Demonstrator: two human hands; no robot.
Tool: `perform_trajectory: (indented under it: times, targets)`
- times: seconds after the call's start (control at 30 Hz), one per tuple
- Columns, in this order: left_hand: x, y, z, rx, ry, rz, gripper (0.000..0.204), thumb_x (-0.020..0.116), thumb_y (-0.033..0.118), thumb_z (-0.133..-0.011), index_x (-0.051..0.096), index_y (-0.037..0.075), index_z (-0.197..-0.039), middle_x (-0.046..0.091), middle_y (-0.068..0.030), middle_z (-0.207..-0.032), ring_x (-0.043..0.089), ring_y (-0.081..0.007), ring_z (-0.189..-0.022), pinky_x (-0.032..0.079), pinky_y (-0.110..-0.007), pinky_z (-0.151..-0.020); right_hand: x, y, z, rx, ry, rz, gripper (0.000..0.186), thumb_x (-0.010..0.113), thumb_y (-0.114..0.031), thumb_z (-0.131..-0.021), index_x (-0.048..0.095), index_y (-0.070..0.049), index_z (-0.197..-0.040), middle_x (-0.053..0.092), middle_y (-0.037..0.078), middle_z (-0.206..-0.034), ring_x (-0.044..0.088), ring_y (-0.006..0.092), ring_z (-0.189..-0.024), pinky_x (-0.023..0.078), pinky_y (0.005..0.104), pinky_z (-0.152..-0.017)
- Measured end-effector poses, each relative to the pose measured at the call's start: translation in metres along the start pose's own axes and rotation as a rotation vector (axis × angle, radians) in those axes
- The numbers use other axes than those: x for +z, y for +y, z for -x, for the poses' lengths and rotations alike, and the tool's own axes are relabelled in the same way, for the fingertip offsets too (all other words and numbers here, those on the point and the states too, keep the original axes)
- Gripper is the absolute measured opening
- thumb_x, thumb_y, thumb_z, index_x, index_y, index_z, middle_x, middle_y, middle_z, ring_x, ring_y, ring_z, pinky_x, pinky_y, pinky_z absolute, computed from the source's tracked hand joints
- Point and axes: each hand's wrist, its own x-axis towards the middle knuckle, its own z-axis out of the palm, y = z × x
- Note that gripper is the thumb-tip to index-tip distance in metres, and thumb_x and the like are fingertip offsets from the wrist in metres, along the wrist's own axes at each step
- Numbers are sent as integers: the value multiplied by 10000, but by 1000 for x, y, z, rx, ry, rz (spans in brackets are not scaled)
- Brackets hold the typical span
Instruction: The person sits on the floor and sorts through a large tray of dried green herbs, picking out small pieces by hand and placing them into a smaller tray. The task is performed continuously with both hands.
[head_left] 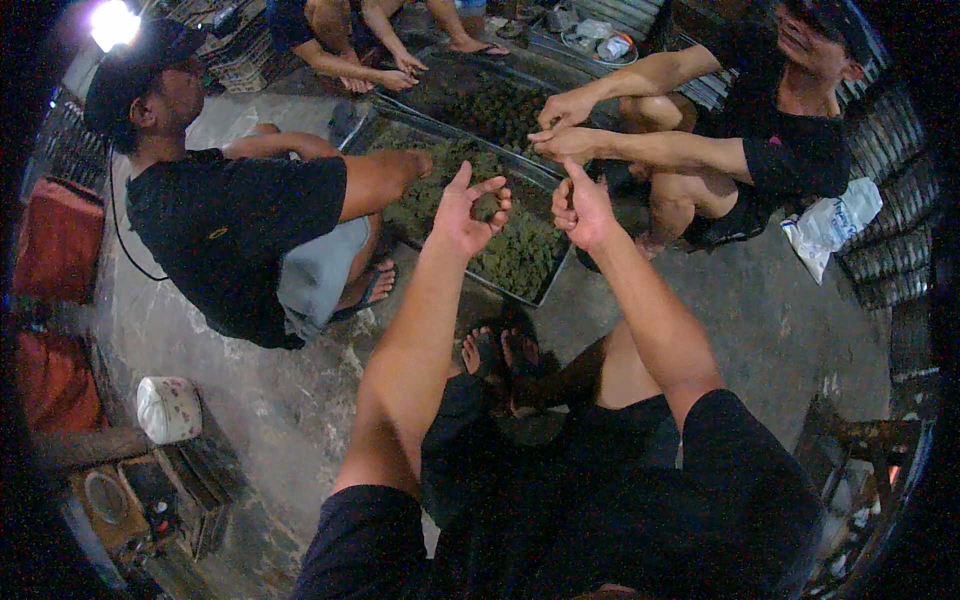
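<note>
My left hand [468,222] is raised with its thumb up. Its curled fingers hold a small greenish-brown lump [486,207] against the palm. To its right, my right hand [587,212] has curled fingers and an upright thumb; whatever they close on, if anything, is hidden. The hands are apart, above the near end of a metal tray [541,299]. Crumbly greenish material [520,252] fills that tray. Behind it, a second tray [410,97] holds many dark rounded lumps [490,115].
One person [240,230] squats at the left, an arm reaching to the tray. Another person [750,140] sits at the right, hands together near the dark lumps. A third person's hands [395,78] are at the back. A white plastic bag [835,225] lies at the right.
</note>
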Motion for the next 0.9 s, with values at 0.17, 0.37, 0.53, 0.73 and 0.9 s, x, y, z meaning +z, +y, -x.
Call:
perform_trajectory:
  times: [0.17, 0.37, 0.53, 0.73, 0.9]
  targets:
    - [-28, -1, -16, 98, -75, -54, 416, 505, 570, -887, 496, 156, -846, 465, 13, -604, 478, -129, -523, 361, -230, -429, 5, 7, -6, -8, -127, 1, 417, 534, -438, -910, 445, -120, -654, 413, 26, -510, 370, 125, -399, 250, 257, -337]
    - [-6, 9, -7, 154, 45, -89, 333, 536, 415, -925, 502, 87, -881, 515, -52, -698, 514, -158, -568, 388, -242, -432, 11, 14, -12, -79, -182, 91, 208, 548, -300, -914, 549, -97, -964, 594, 48, -753, 554, 140, -632, 431, 251, -468]
    - [-32, 6, -32, 258, 41, 107, 324, 470, 346, -961, 518, 28, -1007, 590, -143, -903, 590, -231, -798, 459, -263, -545, -1, 12, -24, -1, -91, 42, 209, 559, -327, -902, 544, -120, -925, 528, 17, -681, 475, 122, -548, 355, 224, -396]
    - [-24, 9, -21, 130, -22, 36, 435, 471, 496, -930, 466, 76, -817, 499, -115, -711, 416, -166, -574, 325, -267, -442, 1, 6, -14, -9, -117, 120, 394, 654, -421, -827, 416, -143, -681, 410, 13, -543, 320, 100, -420, 230, 248, -352]
    - [-42, 16, -23, 149, -7, 102, 402, 464, 467, -943, 455, 93, -796, 502, -106, -682, 425, -162, -548, 326, -271, -421, 28, 19, -9, -33, -56, 109, 284, 598, -354, -883, 521, -84, -838, 515, 53, -659, 416, 119, -503, 343, 243, -429]
